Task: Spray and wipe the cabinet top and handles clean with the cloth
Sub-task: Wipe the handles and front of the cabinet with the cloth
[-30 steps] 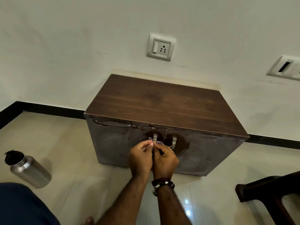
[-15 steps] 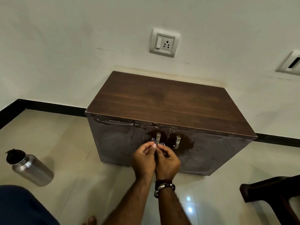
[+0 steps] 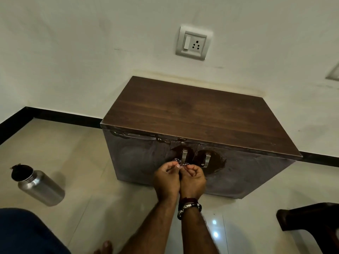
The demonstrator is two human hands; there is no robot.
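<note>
Dim, soft light; floor glare, bowed edges.

This looks like a room in a home. A low dark wooden cabinet stands against a plain off-white plastered wall with a white switch-and-socket plate. The floor is glossy beige tile edged by a black skirting strip, and a steel water bottle sits on it.

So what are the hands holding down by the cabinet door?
Both the left hand and right hand pinch a small patterned cloth by its top edge, just below the left handle. Most of the cloth is hidden.
</note>
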